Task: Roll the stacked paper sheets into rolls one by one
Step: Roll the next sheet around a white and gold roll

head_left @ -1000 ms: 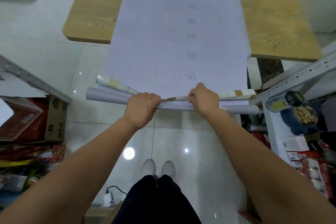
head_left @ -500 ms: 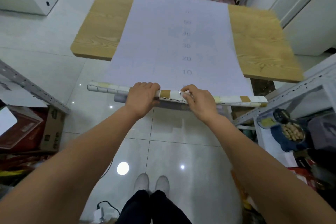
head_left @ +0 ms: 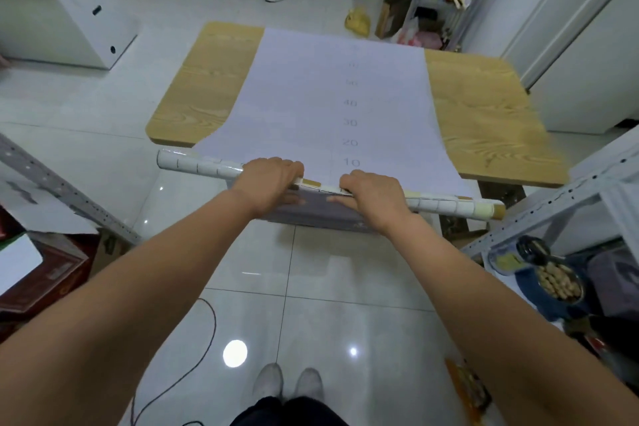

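Head view: left hand (head_left: 270,180) and right hand (head_left: 376,196) grip the roll (head_left: 202,166), now nearer the table (head_left: 484,114).

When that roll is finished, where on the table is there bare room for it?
Bare wood shows on the table either side of the paper sheet: a strip along the left edge, a wider patch along the right edge. The near edge is crowded: left hand and right hand grip the roll there.
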